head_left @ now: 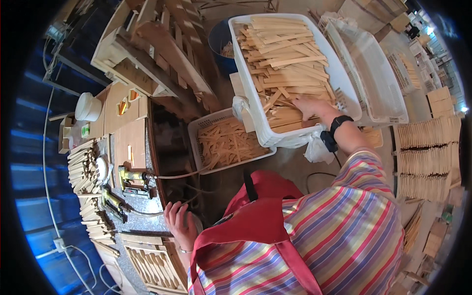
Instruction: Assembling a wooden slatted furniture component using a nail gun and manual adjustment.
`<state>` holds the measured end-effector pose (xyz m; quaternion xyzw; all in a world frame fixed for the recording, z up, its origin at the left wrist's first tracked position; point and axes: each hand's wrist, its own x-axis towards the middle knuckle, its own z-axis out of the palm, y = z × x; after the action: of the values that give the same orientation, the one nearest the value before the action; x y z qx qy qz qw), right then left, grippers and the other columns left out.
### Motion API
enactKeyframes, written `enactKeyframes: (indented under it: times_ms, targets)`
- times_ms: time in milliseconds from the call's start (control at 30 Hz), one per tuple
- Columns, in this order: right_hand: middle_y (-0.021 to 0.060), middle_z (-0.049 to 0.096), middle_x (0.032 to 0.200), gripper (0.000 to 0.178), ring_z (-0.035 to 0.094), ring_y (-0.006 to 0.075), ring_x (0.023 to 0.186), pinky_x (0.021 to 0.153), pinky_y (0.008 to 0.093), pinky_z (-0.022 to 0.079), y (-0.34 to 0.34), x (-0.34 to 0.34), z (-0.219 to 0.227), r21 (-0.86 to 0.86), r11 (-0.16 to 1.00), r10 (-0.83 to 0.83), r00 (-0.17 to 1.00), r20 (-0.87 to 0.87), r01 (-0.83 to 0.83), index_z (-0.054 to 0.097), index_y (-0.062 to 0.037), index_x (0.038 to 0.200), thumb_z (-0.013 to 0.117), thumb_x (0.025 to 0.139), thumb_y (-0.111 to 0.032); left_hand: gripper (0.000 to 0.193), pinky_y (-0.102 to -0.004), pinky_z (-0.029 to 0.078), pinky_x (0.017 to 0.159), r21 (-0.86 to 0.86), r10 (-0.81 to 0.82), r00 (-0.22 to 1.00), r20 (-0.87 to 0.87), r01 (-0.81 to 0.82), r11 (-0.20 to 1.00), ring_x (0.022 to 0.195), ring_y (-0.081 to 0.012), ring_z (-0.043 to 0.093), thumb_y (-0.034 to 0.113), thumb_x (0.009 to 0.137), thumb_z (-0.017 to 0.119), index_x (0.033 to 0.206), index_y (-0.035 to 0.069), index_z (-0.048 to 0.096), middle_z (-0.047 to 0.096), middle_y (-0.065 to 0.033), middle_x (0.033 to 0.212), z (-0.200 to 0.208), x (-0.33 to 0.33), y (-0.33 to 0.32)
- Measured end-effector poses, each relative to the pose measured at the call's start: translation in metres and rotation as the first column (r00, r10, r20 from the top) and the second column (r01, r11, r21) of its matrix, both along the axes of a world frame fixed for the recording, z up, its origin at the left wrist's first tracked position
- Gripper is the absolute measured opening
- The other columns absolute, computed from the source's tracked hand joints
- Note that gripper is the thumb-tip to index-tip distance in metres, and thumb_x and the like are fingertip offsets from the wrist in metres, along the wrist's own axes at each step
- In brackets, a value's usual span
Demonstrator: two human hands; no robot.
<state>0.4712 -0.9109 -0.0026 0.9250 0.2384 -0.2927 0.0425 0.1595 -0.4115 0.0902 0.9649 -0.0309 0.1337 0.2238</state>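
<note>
My right hand [312,106] reaches into a large white plastic basket [350,81] heaped with thin flat wooden strips [290,54]. Its fingers are stretched out on the strips at the near end, the thumb apart from them, and I see no strip lifted in it. A dark band circles that wrist. My left hand [180,223] is beside the workbench's [147,223] right edge, fingers extended and nothing in them. Nearest to it on the bench are two nail guns, a yellow-and-black one [132,181] and a second [114,204], with air hoses attached.
A lower white basket [195,147] of short wood pieces stands on the floor between bench and full basket. Wooden pallets [162,54] rise behind. Slatted wooden frames [152,265] and stick bundles [81,169] lie on the bench. To the right are a clear bin [361,56] and stacked wooden pieces [427,157].
</note>
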Motion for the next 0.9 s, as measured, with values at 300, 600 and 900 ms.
enactKeyframes:
  times_ms: [300,600,900]
  targets:
    - [0.0170,0.064,0.085,0.050,0.060,0.0308,0.079,0.069,0.0401,0.048,0.002,0.011,0.024,0.148,0.979,-0.066,0.909,-0.412,0.138,0.058,0.0012,0.095,0.079,0.057,-0.024,0.026,-0.0488,0.033,0.102,0.060,-0.037,0.992,-0.117,0.044,0.997,0.119,-0.0350,0.046,0.004,0.077,0.062,0.102,0.007,0.064,0.059,-0.0095,0.113,-0.004,0.020,-0.014]
    - [0.0091,0.061,0.081,0.037,0.056,0.0186,0.075,0.066,0.0332,0.045,-0.040,0.011,0.018,0.202,0.938,-0.162,0.869,-0.468,0.283,0.059,-0.0011,0.098,0.066,0.066,-0.019,0.025,-0.0477,0.033,0.102,0.050,-0.104,0.987,-0.121,0.111,0.993,0.117,-0.0332,0.048,0.003,0.076,0.063,0.101,0.008,0.064,0.060,-0.0077,0.111,-0.005,0.030,-0.028]
    - [0.0176,0.063,0.098,0.052,0.061,0.0305,0.093,0.078,0.0387,0.048,-0.014,-0.020,0.019,0.178,0.970,-0.122,0.963,-0.240,0.167,0.056,0.0004,0.108,0.073,0.066,-0.026,0.023,-0.0473,0.034,0.102,0.043,-0.064,0.994,-0.092,0.069,0.997,0.116,-0.0317,0.049,0.003,0.076,0.063,0.098,0.008,0.065,0.061,-0.0073,0.107,-0.011,0.010,-0.026]
